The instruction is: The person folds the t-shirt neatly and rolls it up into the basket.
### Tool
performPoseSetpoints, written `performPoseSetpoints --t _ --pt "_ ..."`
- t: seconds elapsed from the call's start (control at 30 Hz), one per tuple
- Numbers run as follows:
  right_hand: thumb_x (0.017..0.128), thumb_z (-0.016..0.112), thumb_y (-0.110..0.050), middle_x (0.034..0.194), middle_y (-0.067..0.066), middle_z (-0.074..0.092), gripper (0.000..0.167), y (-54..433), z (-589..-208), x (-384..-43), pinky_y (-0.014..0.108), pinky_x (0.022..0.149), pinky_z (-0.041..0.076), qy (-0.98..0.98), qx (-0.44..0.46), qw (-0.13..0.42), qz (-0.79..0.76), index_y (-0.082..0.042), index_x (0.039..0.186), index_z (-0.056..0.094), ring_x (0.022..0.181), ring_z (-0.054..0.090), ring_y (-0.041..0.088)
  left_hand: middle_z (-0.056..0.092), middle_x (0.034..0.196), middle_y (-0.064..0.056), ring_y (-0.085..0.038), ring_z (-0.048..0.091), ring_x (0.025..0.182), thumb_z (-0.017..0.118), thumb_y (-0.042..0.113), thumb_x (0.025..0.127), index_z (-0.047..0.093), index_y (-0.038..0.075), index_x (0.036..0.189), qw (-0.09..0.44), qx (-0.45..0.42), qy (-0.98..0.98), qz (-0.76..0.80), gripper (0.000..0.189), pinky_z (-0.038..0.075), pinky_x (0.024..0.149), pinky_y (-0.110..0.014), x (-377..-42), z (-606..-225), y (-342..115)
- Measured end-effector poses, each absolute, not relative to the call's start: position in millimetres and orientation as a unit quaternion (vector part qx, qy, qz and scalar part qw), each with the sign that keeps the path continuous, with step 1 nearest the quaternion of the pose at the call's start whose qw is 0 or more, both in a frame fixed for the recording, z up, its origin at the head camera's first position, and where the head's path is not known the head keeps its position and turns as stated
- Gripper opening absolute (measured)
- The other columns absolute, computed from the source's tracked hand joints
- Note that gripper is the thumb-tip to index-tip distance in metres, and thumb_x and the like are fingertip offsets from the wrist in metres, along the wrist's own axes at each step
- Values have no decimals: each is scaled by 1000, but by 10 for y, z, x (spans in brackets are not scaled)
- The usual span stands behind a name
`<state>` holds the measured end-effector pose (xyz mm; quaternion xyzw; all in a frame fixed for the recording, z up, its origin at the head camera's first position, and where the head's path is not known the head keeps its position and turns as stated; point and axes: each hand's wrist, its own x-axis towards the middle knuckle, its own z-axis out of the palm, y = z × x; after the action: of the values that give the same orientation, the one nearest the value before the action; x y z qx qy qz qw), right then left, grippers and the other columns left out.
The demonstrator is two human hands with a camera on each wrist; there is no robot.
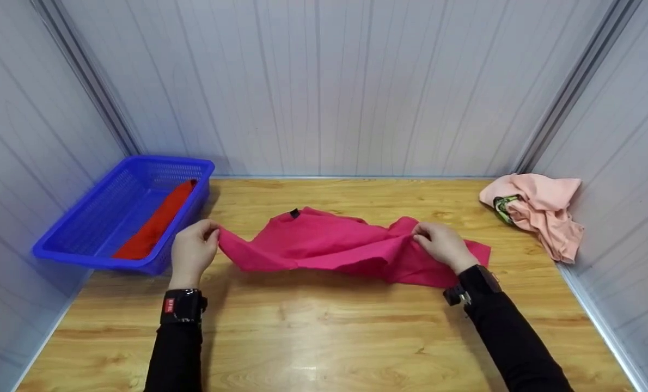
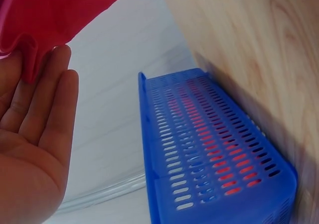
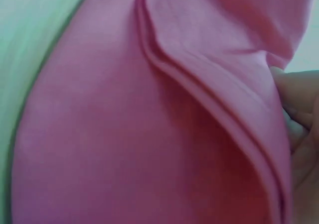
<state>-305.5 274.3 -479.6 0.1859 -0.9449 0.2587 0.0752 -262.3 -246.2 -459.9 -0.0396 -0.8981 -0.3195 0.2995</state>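
A bright pink garment (image 1: 324,239) with a small black tag (image 1: 295,213) stretches across the middle of the table. My left hand (image 1: 194,251) pinches its left corner between thumb and fingers, raised above the wood; in the left wrist view the cloth (image 2: 55,15) bunches at the fingertips. My right hand (image 1: 442,245) pinches the near edge toward the right side, and part of the cloth lies beyond and under that wrist. Close up in the right wrist view, a folded double edge of the pink fabric (image 3: 99,149) curves down beside the fingers (image 3: 299,92).
A blue perforated basket (image 1: 57,253) stands at the left, close by my left hand, with a red-orange folded cloth (image 1: 158,223) inside. At the far right, a crumpled peach garment (image 1: 542,207) with a green print lies against the wall. Pale panel walls (image 1: 324,87) enclose the table's back and sides.
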Motion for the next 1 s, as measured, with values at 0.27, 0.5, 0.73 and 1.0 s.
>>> performPoseSetpoints --t 0.27,0.5,0.73,1.0 --pt "90 70 -12 84 6 67 4 2672 -4874 -3163 48 73 49 -959 162 114 200 -11 86 69 78 63 27 72 85 -11 -30 67 80 69 4 87 74 4 92 276 -24 -911 -307 7 50 71 -46 -2691 -4672 -2433" --pt "89 72 -12 81 7 67 8 2631 -4934 -3219 48 72 51 -972 148 110 145 -10 82 70 79 64 29 72 88 -12 -33 68 83 67 9 89 74 6 96 252 10 -922 -293 11 49 70 -49 -2724 -4743 -2448" --pt "85 75 -12 78 7 65 11 2656 -5027 -3270 48 69 50 -975 149 93 138 -11 77 68 76 62 29 73 94 -13 -34 67 83 64 13 91 74 7 101 209 33 -932 -293 15 48 69 -50 -2738 -4801 -2484" --pt "83 77 -12 80 5 66 10 2711 -5086 -3261 47 70 51 -976 149 49 152 -11 79 68 78 63 28 73 91 -12 -34 67 83 65 13 90 74 7 97 202 32 -937 -283 13 47 67 -50 -2736 -4837 -2506"
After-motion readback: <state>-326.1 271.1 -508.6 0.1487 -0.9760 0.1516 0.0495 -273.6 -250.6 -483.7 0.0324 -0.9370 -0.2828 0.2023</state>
